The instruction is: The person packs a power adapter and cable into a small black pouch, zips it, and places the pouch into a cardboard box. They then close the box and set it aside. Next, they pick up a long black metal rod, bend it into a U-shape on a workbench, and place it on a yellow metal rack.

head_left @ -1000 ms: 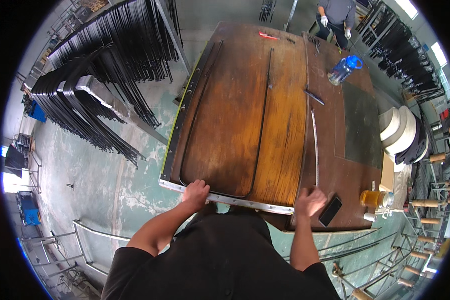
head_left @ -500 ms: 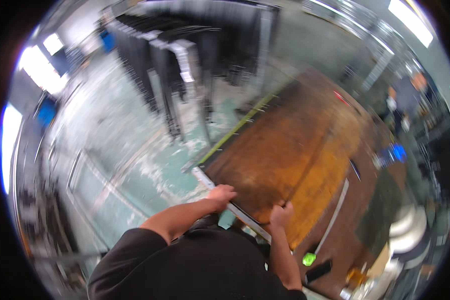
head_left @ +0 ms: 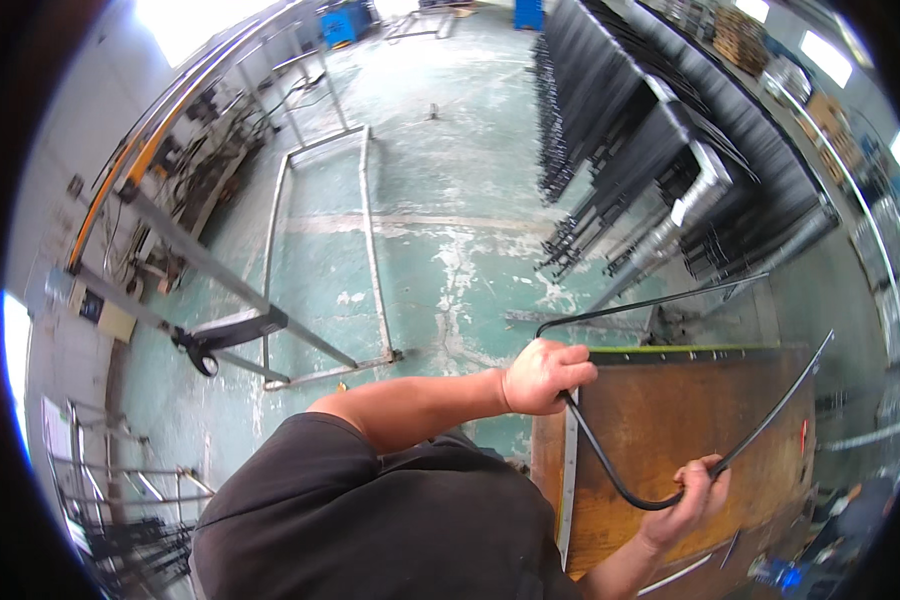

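Observation:
A thin black metal rod (head_left: pixel 610 465), bent at rounded corners into a wide U, is held up over the near left part of the worktable (head_left: pixel 650 400). My left hand (head_left: pixel 548 377) is closed round the rod near one bend, just off the table's left edge. Near the other bend, my right hand (head_left: pixel 685 497) grips the rod above the brown tabletop. One free arm of the rod reaches toward a hanging rack, the other out over the table. A pale metal strip (head_left: pixel 570 460) runs along the table's left edge, and a yellow-green strip (head_left: pixel 610 351) along its far edge.
A rack (head_left: pixel 705 165) hung with many black rods stands beyond the table. On the green floor lies a rectangular metal frame (head_left: pixel 370 240). An orange-topped metal stand (head_left: pixel 210 250) is at the left. At the lower right a person (head_left: pixel 865 510) is partly visible.
My view has swung left, bringing more floor and the stand into sight. Both hands were low at the table's edge; now they hold the bent black rod up above it.

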Demonstrator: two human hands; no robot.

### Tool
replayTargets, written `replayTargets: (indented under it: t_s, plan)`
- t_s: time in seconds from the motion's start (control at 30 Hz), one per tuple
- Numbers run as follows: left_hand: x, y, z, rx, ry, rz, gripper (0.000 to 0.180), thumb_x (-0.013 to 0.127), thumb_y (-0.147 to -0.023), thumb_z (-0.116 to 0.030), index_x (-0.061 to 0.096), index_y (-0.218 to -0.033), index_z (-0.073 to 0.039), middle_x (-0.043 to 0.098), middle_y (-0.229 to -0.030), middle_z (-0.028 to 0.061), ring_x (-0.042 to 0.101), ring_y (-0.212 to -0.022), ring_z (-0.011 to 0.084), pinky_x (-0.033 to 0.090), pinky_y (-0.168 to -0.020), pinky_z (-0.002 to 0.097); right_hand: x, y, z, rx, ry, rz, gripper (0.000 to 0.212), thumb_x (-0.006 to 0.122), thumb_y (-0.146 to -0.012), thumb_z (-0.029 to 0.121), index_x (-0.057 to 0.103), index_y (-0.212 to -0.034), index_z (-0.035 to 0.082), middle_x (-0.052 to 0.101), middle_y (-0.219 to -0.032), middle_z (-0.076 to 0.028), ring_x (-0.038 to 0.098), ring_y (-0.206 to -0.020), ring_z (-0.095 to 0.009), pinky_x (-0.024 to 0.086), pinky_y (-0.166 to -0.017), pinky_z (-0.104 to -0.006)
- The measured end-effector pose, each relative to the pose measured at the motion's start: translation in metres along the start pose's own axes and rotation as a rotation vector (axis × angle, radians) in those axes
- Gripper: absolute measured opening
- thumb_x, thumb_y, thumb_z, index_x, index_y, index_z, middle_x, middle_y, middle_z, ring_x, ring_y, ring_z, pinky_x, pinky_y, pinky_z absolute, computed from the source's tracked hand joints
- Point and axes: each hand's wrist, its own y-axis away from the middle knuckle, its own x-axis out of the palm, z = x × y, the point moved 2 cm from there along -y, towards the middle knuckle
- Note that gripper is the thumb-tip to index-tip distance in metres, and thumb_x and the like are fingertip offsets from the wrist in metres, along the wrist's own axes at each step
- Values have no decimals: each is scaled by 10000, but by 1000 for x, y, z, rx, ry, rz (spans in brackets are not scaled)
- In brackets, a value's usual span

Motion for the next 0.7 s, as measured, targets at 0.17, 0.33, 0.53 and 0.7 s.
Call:
replayTargets:
  t_s: [0.17, 0.33, 0.53, 0.7]
  plan:
    - [-160, -20, -15, 130, -204, -309, 408, 730, -666, 55, 757, -1058, -54, 531, -799, 40, 598, -601, 279, 455, -517, 428, 66, -31, 69, 264, -578, 70, 375, 584, -1179, 427, 581, -1014, 90, 492, -887, 4, 459, -811, -96, 347, -722, -263]
    - [-304, -15, -43, 66, -398, -576, 343, 748, -703, 114, 785, -993, -65, 578, -825, 50, 626, -653, 263, 468, -541, 411, 165, -52, 156, -452, -277, -3, 393, 508, -1257, 323, 597, -1093, -23, 582, -1060, -86, 556, -965, -193, 451, -990, -353]
    - [-438, -15, -78, 46, -636, -827, 262, 768, -761, 125, 744, -908, -91, 569, -803, 72, 612, -682, 286, 477, -585, 397, 266, -39, 252, -913, -91, -303, 378, 748, -1132, 75, 554, -1399, -108, 582, -1167, -78, 552, -968, -160, 492, -903, -267]
    - [-519, -10, -117, 174, -856, -919, 221, 716, -742, 86, 648, -861, -87, 565, -833, 128, 626, -697, 387, 484, -570, 490, 281, -57, 316, -970, -12, -457, 366, 855, -1078, 137, 664, -1288, -94, 613, -952, -27, 527, -790, -129, 501, -747, -248]
